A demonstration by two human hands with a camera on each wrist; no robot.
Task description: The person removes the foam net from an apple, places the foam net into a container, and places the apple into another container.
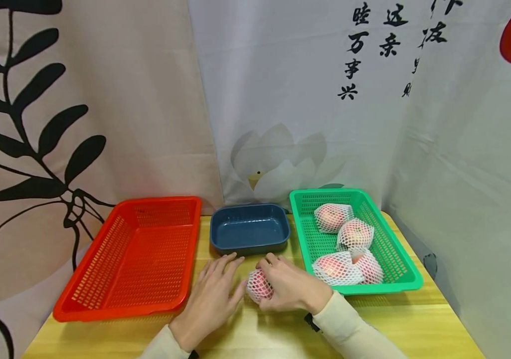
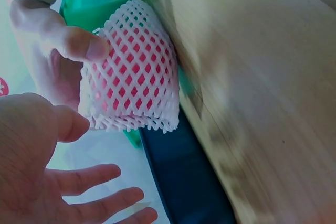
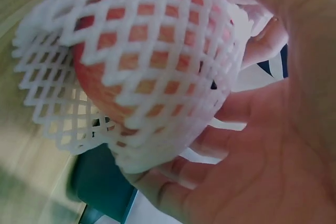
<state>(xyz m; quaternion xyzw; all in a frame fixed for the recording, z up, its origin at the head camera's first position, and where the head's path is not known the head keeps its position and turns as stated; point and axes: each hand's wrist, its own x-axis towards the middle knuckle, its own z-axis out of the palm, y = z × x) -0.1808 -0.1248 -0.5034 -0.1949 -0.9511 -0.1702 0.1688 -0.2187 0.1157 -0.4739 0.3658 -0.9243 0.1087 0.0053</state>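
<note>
An apple (image 1: 258, 286) in a white foam net sits low over the front middle of the table. My right hand (image 1: 288, 284) grips it, thumb on the near side and fingers curled over the far side. In the right wrist view, red and yellow skin shows through the net (image 3: 157, 51), whose loose end flares out at one side. My left hand (image 1: 212, 296) is just left of the apple, fingers spread and fairly straight. The left wrist view has a gap between this left hand (image 2: 37, 161) and the netted apple.
At the left lies a red basket (image 1: 179, 302) with nothing in it. A dark blue dish (image 1: 251, 244) stands behind my hands. The green basket (image 1: 399, 269) at the right holds several netted apples (image 1: 333, 217). Printed curtains (image 1: 282, 89) hang behind the wooden table (image 1: 417, 324).
</note>
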